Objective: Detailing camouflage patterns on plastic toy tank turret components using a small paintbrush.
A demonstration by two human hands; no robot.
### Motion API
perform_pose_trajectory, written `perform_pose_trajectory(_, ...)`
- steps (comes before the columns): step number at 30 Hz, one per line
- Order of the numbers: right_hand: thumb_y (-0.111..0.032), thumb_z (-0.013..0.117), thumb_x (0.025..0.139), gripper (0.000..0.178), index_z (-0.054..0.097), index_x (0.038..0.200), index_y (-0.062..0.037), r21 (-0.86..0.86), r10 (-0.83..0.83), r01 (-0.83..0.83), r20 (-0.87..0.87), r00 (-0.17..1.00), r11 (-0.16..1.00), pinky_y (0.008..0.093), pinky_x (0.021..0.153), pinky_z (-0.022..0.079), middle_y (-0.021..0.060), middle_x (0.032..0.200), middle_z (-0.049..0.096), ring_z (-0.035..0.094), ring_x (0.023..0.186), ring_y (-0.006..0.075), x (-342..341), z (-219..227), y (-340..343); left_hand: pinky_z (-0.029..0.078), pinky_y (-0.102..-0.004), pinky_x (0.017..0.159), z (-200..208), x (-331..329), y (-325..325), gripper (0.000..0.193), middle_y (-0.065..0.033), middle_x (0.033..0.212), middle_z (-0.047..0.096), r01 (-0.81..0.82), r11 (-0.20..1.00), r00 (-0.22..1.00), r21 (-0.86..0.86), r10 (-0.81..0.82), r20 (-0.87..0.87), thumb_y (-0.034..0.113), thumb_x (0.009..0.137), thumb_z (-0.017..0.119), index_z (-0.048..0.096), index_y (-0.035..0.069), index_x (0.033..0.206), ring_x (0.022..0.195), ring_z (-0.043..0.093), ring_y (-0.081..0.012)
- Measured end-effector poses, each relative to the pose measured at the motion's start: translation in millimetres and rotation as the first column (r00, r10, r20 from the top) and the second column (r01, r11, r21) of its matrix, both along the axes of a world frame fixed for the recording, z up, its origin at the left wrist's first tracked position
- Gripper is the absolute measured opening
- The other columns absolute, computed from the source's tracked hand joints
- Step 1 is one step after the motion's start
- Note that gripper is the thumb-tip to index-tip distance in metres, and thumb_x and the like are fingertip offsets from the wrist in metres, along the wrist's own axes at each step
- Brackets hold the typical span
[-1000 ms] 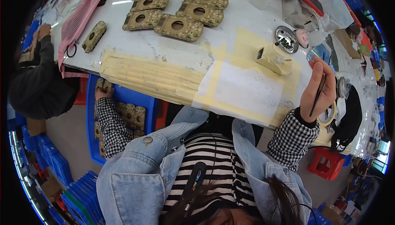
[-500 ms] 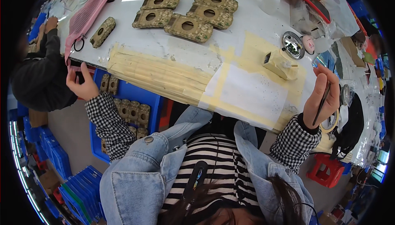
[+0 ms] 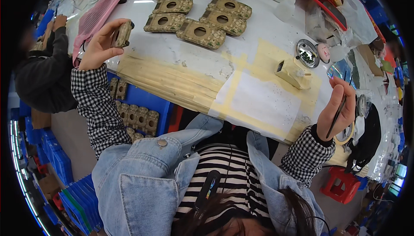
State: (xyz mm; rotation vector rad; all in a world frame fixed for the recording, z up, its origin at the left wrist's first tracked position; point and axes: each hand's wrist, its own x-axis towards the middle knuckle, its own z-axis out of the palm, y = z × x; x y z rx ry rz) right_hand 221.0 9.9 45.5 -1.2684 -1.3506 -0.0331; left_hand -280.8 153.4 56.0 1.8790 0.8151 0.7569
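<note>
My left hand (image 3: 95, 50) grips a camouflage toy tank hull (image 3: 123, 35) between thumb and fingers, raised over the table's left edge. Beyond it on the white table lie several matching hulls (image 3: 201, 33), each with a round hole in its top. My right hand (image 3: 338, 111) is closed on dark tweezers (image 3: 337, 116), held tips up above the table's right side. Near that hand stands a tape-wrapped block (image 3: 294, 75) with a small peg sticking out. Past the block is a round metal dish (image 3: 316, 46) with small dark green bits in it.
White paper (image 3: 263, 100) is taped down near the front edge. A blue tray (image 3: 162, 111) of more hulls sits below the table. Pink mesh cloth (image 3: 100, 19) lies at left, beside a co-worker's dark sleeve (image 3: 47, 78). A red stool (image 3: 340, 185) stands at lower right.
My left hand has reached up and right from the table's edge and taken the single hull that lay at left, lifting it. My right hand with the tweezers has hardly moved.
</note>
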Motion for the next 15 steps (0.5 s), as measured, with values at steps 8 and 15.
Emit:
perform_pose_trajectory(8,-0.006,0.055,0.089,0.012,0.062,0.090,0.0028,-0.015,-0.012,0.012,-0.002,1.000,1.000,0.0248,0.074,0.041,0.0086,0.085,0.061,0.056,0.080,0.0139,1.5,-0.8,1.1,0.033,-0.0297,0.103,14.2,66.0,11.0,0.068,-0.0077,0.125,0.046,0.517,0.852,0.851,-0.083,-0.522,-0.051,0.020,0.070,0.079,0.047,0.002,0.127,0.120,0.043,-0.0187)
perform_pose_trajectory(15,-0.007,0.056,0.088,0.012,0.063,0.089,0.0025,0.005,-0.006,0.006,0.006,1.000,1.000,0.0246,0.074,0.041,0.0089,0.084,0.061,0.055,0.079,0.0140,0.3,-0.9,1.8,0.033,-0.0344,0.101,17.8,98.2,8.7,0.065,-0.0126,0.121,0.048,0.579,0.811,0.808,-0.091,-0.585,-0.069,0.034,0.074,0.076,0.050,-0.001,0.122,0.118,0.044,-0.0236)
